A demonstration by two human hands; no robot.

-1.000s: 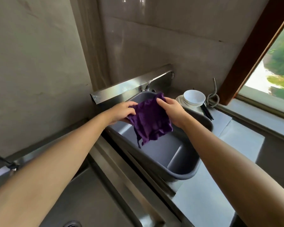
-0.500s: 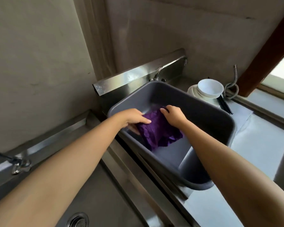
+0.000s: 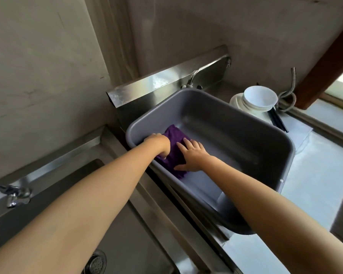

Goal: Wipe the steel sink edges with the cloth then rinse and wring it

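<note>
A purple cloth [image 3: 175,144] lies bunched on the bottom of a grey plastic basin [image 3: 246,119], in its near left corner. My left hand [image 3: 157,143] reaches over the basin's rim and its fingers curl down into the cloth, gripping it. My right hand [image 3: 193,155] rests flat on the cloth with its fingers spread, pressing it down. The steel sink [image 3: 127,234] lies at the lower left, with its rim [image 3: 166,204] running between it and the basin. Part of the cloth is hidden under both hands.
A tap [image 3: 16,194] juts over the steel sink at the far left, and a drain strainer [image 3: 96,263] shows at the bottom. Behind the basin stand a second tap [image 3: 192,78] and a steel backsplash [image 3: 166,80]. White bowls and plates [image 3: 255,99], chopsticks and a metal hose stand to the right.
Both hands have lowered the cloth from the air above the basin down to its bottom. My right hand went from pinching the cloth to lying flat on it. The view tilted downward.
</note>
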